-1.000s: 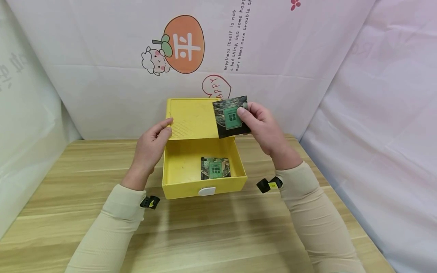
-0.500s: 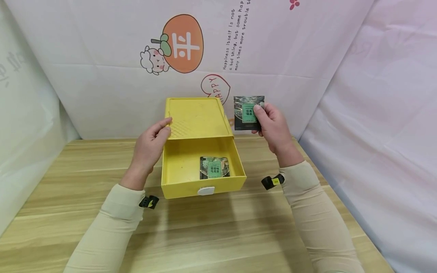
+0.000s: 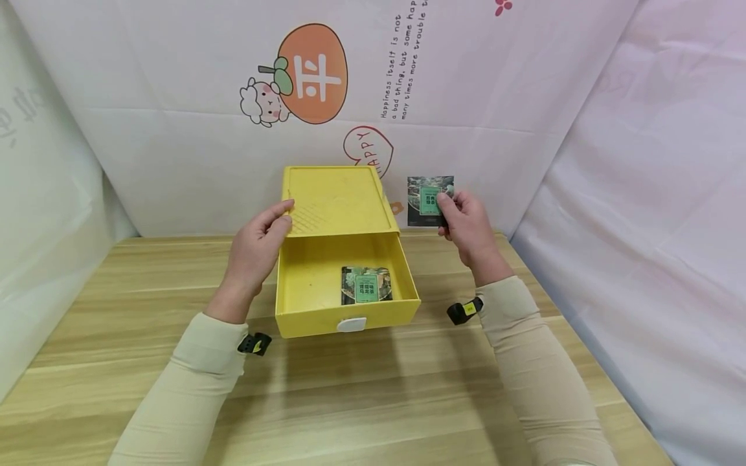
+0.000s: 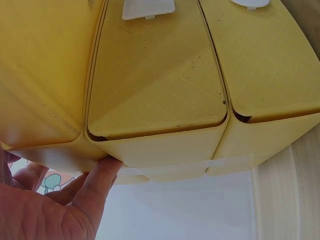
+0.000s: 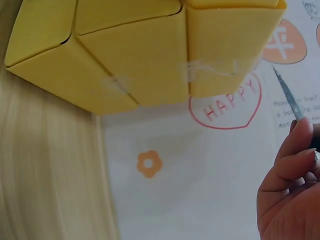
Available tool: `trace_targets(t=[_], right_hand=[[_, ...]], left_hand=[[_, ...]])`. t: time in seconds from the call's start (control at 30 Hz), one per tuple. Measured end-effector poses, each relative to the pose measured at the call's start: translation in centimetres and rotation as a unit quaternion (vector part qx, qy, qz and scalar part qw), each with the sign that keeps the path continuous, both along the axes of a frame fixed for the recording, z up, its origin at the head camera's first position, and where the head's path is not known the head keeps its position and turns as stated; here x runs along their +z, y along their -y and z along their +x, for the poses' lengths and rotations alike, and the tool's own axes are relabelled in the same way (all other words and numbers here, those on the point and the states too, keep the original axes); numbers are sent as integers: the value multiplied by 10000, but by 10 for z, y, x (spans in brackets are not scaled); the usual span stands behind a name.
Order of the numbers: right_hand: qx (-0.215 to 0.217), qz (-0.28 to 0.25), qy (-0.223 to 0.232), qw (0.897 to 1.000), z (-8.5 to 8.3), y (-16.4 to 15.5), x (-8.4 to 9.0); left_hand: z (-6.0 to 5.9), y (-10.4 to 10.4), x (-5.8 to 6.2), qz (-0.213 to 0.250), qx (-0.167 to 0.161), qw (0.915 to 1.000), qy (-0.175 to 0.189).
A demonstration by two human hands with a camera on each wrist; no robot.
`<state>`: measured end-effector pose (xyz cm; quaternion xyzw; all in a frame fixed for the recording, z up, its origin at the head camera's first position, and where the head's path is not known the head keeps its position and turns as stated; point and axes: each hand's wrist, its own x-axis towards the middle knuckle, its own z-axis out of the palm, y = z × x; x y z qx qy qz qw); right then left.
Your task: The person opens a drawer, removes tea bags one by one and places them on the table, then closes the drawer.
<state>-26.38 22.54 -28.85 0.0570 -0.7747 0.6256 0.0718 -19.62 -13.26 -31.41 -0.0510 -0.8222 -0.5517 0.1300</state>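
Observation:
A yellow drawer cabinet [image 3: 338,197] stands on the table with its top drawer [image 3: 305,278] pulled out. Inside that drawer, toward its front right, lies a dark tea sachet [image 3: 366,285] with a green label. My left hand [image 3: 255,255] rests against the cabinet's upper left edge; in the left wrist view its thumb [image 4: 97,187] touches the yellow side wall. To the right of the cabinet, my right hand [image 3: 469,226] pinches another tea sachet [image 3: 424,200] between thumb and fingers, its printed face toward me. Edge-on, this sachet [image 5: 287,92] appears in the right wrist view.
Two lower drawers, the middle one [image 4: 155,75] and the bottom one [image 4: 270,55], are closed below the top drawer. A white printed cloth [image 3: 192,162] hangs behind the cabinet, with more cloth at both sides. Wooden tabletop [image 3: 338,401] extends in front.
My right hand has carried its sachet from above the cabinet's right edge out to the right, then slightly lower. My left hand, the drawer and the sachet inside it stay in place.

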Motion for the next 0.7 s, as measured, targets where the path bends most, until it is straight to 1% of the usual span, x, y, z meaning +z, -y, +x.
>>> trace_targets(t=[0.13,0.23,0.33,0.47,0.57,0.7], right_hand=[[-83,214,219,9995,-5,-3,-9],[-61,250,410,9988,-9,-4,-17],[-21,163,576,9982,-13,-4,-27],[101,32,658,9978,-19,-3,-40],[205,38,714,9972,-23,-1,-50],[199,89,914,9956,-26,2,-62]], left_hand=[[0,0,0,-81,50,10000,-11],[1,0,1,-83,36,10000,-3],[1,0,2,-86,27,10000,11],[2,0,2,-79,25,10000,28],[2,0,3,-59,31,10000,44],[2,0,2,-33,42,10000,54]])
